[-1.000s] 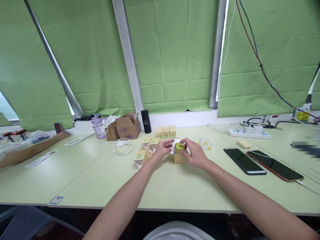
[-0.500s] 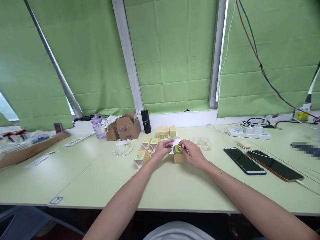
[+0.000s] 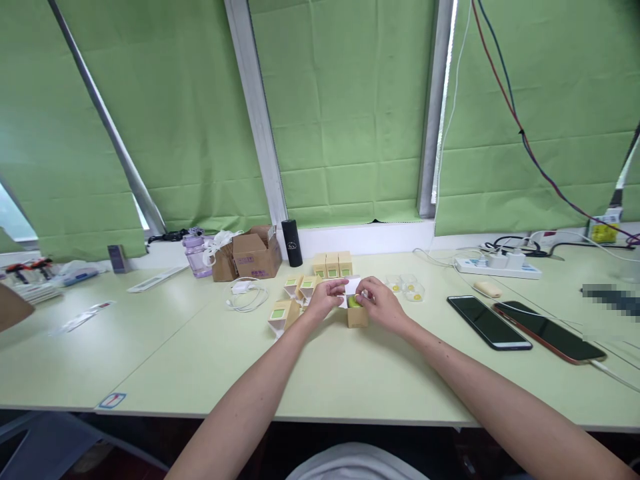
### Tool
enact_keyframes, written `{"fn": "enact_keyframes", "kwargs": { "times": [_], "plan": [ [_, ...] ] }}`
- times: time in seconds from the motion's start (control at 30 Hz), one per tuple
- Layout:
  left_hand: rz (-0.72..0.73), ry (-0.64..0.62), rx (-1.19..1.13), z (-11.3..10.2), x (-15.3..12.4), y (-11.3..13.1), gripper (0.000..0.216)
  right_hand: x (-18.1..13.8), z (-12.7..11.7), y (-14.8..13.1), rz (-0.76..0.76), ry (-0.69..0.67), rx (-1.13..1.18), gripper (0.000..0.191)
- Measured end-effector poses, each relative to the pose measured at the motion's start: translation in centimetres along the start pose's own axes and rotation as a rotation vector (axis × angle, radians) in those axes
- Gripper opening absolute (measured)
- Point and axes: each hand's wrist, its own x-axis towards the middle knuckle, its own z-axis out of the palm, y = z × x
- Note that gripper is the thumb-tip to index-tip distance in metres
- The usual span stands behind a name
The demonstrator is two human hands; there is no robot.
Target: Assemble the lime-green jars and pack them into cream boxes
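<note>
Green item (image 3: 353, 302) in box (image 3: 357, 319) | right hand (image 3: 382, 305) touching | table edge (image 3: 350, 419) well apart

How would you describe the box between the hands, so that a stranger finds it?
On the pale table, look near the middle, where the left hand and the right hand face each other. Between them stands a small tan box. Unlike the boxes with green squares at its left, its front shows no green square, and a green item sits in its top.
</note>
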Motion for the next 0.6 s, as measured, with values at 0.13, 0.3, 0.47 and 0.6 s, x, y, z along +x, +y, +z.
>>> {"fn": "enact_keyframes", "kwargs": {
  "times": [0.13, 0.3, 0.47, 0.6],
  "plan": [
    [0.012, -0.004, 0.002, 0.09, -0.09, 0.10, 0.062, 0.24, 0.15, 0.18, 0.025, 0.004, 0.077, 0.009],
    [0.000, -0.009, -0.011, 0.11, -0.14, 0.22, 0.063, 0.26, 0.20, 0.16, 0.042, -0.011, 0.094, 0.011],
    [0.003, -0.021, -0.012, 0.04, -0.14, 0.19, 0.064, 0.26, 0.32, 0.23, 0.061, -0.018, 0.090, 0.016],
    [0.000, -0.031, -0.028, -0.01, -0.08, 0.08, 0.065, 0.24, 0.37, 0.20, 0.063, -0.018, 0.110, 0.020]
  ]
}}
